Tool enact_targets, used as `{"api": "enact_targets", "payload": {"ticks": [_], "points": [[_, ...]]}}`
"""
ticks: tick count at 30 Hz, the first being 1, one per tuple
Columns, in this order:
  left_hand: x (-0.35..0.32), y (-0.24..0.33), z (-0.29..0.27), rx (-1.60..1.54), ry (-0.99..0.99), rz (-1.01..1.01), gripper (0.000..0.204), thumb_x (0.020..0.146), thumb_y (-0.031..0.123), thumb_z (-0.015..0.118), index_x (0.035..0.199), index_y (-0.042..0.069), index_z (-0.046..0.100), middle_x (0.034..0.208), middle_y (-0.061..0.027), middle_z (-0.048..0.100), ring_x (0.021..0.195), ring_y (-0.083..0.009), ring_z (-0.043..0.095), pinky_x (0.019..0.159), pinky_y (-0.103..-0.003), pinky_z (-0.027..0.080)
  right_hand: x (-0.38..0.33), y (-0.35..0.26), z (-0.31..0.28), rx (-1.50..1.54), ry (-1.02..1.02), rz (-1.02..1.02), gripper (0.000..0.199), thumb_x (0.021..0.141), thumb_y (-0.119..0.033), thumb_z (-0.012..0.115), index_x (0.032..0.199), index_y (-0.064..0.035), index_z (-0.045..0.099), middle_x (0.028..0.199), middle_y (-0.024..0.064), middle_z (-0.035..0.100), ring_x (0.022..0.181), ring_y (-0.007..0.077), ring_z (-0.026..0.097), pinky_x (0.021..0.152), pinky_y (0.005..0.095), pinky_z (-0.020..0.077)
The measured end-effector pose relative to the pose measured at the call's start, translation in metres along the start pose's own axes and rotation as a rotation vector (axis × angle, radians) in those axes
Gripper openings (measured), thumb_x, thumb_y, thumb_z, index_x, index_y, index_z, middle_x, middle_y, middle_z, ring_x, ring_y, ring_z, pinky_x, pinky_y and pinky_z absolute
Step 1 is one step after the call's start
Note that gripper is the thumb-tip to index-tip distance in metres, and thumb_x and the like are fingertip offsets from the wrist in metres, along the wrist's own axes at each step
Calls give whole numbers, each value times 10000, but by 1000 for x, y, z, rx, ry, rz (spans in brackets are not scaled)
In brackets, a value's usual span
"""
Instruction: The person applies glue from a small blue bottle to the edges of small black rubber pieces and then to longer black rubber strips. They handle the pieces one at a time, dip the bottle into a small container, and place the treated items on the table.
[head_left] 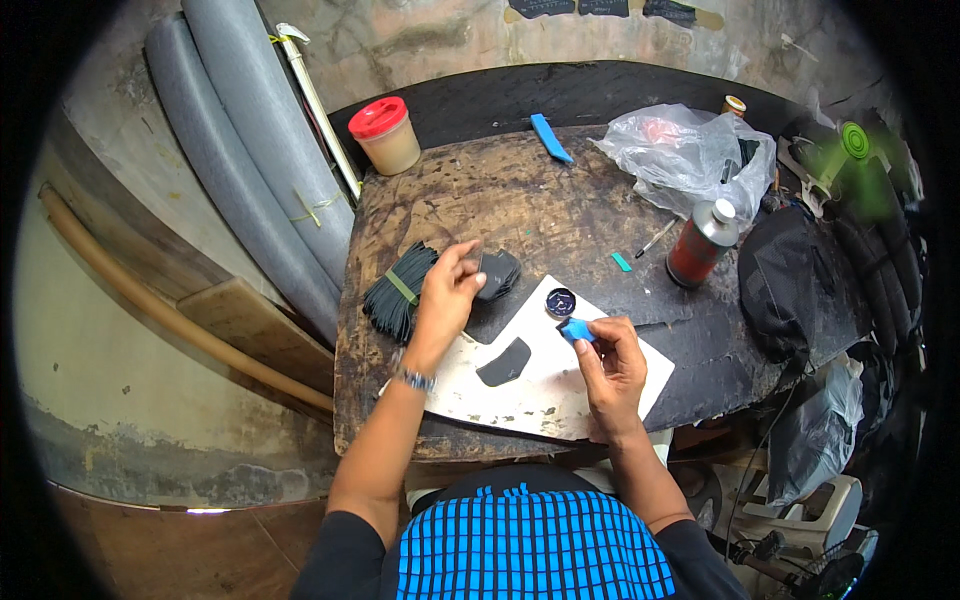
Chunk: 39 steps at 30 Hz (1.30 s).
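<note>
Seen from above at a worn wooden table [520, 190], the left hand [447, 292] reaches forward, wrist bent, fingers pinched on the top dark piece of a small stack [497, 272]. The right hand [612, 362], held upright over a white sheet [560, 385], grips a small blue applicator [575, 329] just beside a small round tin [560, 301].

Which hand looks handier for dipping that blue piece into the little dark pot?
Probably the right hand: it already pinches the blue piece, just below the small dark pot. The left hand is occupied, fingers on the stack of dark pieces.
</note>
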<state>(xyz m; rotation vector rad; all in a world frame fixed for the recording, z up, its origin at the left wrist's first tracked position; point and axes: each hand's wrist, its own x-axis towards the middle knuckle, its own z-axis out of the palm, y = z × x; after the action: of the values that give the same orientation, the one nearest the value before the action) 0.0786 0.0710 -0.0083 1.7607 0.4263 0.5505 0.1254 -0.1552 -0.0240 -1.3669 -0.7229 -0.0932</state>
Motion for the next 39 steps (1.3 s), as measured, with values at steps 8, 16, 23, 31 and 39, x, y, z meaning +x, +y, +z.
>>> {"api": "enact_targets", "payload": {"ticks": [8, 16, 23, 31, 39], "points": [[15, -6, 5, 839, 161, 486, 381, 834, 67, 656, 1207, -2, 628, 1011, -128, 624, 959, -288, 602, 889, -376, 469, 4, 2, -4, -47, 36, -29, 143, 847, 34, 644, 985, 22, 606, 867, 56, 536, 695, 98, 461, 617, 225, 388], [-94, 6, 15, 809, -150, 275, 297, 796, 154, 738, 1046, -3, 696, 1022, -149, 589, 987, -286, 541, 875, -387, 449, 1, 1, -1, -8, 9, 73, 137, 863, 27, 639, 996, 26, 608, 914, 45, 533, 724, 80, 472, 637, 215, 405], [-104, 4, 26, 323, -48, 104, 166, 854, 70, 671, 974, -35, 625, 912, -110, 635, 842, -222, 602, 810, -322, 474, 3, 2, -2, -22, -82, 64, 140, 868, 25, 633, 1003, 31, 599, 943, 58, 542, 746, 87, 497, 651, 215, 418], [-102, 19, 14, -802, -162, -481, 167, 917, 99, 652, 1036, -1, 590, 856, -42, 650, 717, -111, 613, 688, -253, 521, -1, -6, -4, 120, -304, -136, 194, 802, 50, 671, 985, 18, 616, 901, 95, 583, 740, 130, 536, 627, 245, 440], [-104, 24, 16, -936, -328, -530, 172, 910, 116, 666, 1019, 1, 600, 851, -31, 643, 723, -108, 591, 675, -241, 480, -3, -7, -3, 229, -215, 24, 165, 841, 51, 652, 997, 22, 605, 923, 84, 580, 773, 109, 552, 665, 229, 455]]}}
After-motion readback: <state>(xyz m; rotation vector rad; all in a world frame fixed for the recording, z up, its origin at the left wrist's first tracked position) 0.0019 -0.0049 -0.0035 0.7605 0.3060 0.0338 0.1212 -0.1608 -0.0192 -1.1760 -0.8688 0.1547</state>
